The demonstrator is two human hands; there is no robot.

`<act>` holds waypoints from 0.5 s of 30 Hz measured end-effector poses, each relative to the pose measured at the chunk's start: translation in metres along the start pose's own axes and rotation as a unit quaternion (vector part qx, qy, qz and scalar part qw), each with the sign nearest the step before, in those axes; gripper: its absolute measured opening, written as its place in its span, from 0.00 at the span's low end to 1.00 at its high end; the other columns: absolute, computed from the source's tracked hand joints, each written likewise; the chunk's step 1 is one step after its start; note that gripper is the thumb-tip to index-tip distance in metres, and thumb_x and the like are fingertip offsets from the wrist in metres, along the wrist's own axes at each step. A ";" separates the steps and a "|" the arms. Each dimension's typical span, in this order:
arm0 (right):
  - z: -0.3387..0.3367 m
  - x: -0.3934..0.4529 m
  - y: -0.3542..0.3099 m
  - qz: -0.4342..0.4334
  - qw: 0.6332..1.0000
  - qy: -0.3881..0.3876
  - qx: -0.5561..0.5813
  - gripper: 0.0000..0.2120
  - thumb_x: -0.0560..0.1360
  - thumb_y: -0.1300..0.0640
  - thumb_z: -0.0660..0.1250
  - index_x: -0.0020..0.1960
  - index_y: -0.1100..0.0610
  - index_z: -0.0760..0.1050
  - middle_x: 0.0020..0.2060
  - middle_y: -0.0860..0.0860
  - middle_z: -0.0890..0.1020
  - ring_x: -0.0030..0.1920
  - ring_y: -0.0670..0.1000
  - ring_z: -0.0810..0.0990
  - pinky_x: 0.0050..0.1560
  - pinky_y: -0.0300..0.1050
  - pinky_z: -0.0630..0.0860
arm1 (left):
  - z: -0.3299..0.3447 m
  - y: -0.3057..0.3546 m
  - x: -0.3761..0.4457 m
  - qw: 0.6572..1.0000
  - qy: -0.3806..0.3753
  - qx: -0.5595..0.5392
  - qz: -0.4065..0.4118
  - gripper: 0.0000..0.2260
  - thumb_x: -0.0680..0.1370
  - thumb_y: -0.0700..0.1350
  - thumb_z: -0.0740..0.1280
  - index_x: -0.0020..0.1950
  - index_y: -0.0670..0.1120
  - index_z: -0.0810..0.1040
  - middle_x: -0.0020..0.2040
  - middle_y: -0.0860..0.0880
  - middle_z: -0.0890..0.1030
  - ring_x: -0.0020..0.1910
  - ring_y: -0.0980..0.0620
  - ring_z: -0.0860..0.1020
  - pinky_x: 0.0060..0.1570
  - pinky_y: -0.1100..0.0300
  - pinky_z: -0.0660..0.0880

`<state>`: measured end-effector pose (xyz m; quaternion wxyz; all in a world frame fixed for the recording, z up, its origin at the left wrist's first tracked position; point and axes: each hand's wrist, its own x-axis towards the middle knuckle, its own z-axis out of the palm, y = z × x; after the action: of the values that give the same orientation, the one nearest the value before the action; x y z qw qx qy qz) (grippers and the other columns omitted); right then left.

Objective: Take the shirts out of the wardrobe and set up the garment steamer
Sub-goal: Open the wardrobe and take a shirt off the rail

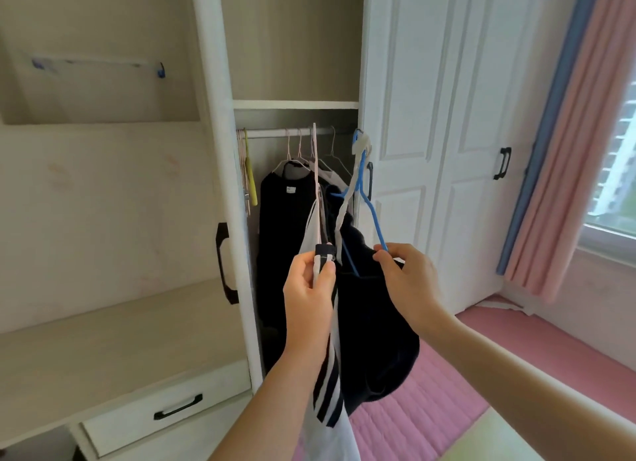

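My left hand [311, 288] grips the shoulder of a white shirt with dark stripes [332, 402], which hangs on a pale pink hanger [318, 199] tilted up toward the rail. My right hand [407, 278] pinches the lower end of a blue hanger [370, 212] that carries a dark navy shirt [375, 343]; its hook sits by the edge of the wardrobe door. Both shirts are in front of the open wardrobe [296, 104]. A black shirt [285, 219] and a light garment still hang on the rail [275, 132] inside. No steamer is in view.
A desk surface [113, 350] with a drawer [161, 412] lies left of the wardrobe. Spare hangers [248, 178] dangle at the rail's left end. Closed white doors [447, 116] stand to the right, then pink and blue curtains [564, 171] and a window. A pink mat [430, 409] covers the floor.
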<state>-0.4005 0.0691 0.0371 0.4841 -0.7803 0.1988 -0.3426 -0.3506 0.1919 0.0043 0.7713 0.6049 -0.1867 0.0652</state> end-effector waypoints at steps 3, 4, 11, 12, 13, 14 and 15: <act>-0.007 -0.022 -0.012 -0.002 1.000 0.015 -0.005 0.08 0.79 0.56 0.62 0.53 0.54 0.79 0.53 0.46 0.77 0.38 0.40 0.74 0.30 0.22 0.68 | -0.012 0.014 -0.018 1.000 -0.013 -0.001 -0.005 0.05 0.78 0.44 0.65 0.49 0.55 0.77 0.46 0.45 0.82 0.37 0.49 0.76 0.36 0.61 0.73; -0.009 -0.030 -0.017 -0.003 1.000 0.021 -0.010 0.09 0.80 0.56 0.62 0.54 0.54 0.79 0.53 0.46 0.78 0.38 0.40 0.74 0.30 0.22 0.68 | -0.017 0.018 -0.024 1.000 -0.019 -0.003 -0.006 0.05 0.78 0.44 0.66 0.49 0.55 0.77 0.46 0.45 0.82 0.40 0.48 0.78 0.39 0.61 0.75; -0.015 -0.102 -0.051 0.013 0.999 0.040 -0.006 0.12 0.80 0.57 0.61 0.60 0.57 0.79 0.50 0.45 0.77 0.47 0.42 0.75 0.27 0.22 0.68 | -0.060 0.046 -0.073 0.998 -0.064 0.012 -0.001 0.04 0.79 0.45 0.65 0.51 0.53 0.77 0.46 0.48 0.83 0.46 0.50 0.81 0.47 0.61 0.77; -0.016 -0.114 -0.055 0.015 0.999 0.043 -0.006 0.12 0.80 0.57 0.61 0.60 0.57 0.79 0.49 0.45 0.77 0.46 0.42 0.76 0.27 0.23 0.68 | -0.068 0.051 -0.081 0.998 -0.067 0.010 -0.004 0.04 0.79 0.45 0.65 0.51 0.52 0.77 0.46 0.48 0.83 0.46 0.50 0.81 0.47 0.60 0.77; -0.016 -0.126 -0.057 0.016 0.999 0.046 -0.007 0.12 0.80 0.56 0.61 0.60 0.56 0.79 0.49 0.44 0.77 0.42 0.43 0.78 0.27 0.24 0.69 | -0.076 0.055 -0.090 0.997 -0.070 0.006 -0.008 0.04 0.79 0.44 0.65 0.51 0.52 0.77 0.46 0.49 0.83 0.46 0.50 0.81 0.48 0.60 0.78; -0.017 -0.137 -0.060 0.018 0.998 0.051 -0.010 0.12 0.80 0.56 0.62 0.60 0.56 0.79 0.48 0.43 0.77 0.38 0.44 0.78 0.27 0.25 0.69 | -0.084 0.059 -0.098 0.997 -0.073 0.002 -0.012 0.04 0.79 0.44 0.65 0.51 0.53 0.77 0.46 0.49 0.83 0.46 0.51 0.81 0.48 0.60 0.78; -0.017 -0.149 -0.062 0.021 0.998 0.055 -0.013 0.12 0.80 0.56 0.62 0.60 0.55 0.79 0.48 0.43 0.77 0.36 0.43 0.76 0.27 0.25 0.70 | -0.092 0.063 -0.105 0.997 -0.076 0.001 -0.013 0.05 0.79 0.44 0.65 0.51 0.53 0.78 0.46 0.50 0.83 0.47 0.51 0.81 0.49 0.59 0.78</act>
<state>-0.5161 0.1823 0.0469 0.4696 -0.7617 0.2462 -0.3723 -0.4487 0.3093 0.0048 0.7551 0.6115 -0.2364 0.0091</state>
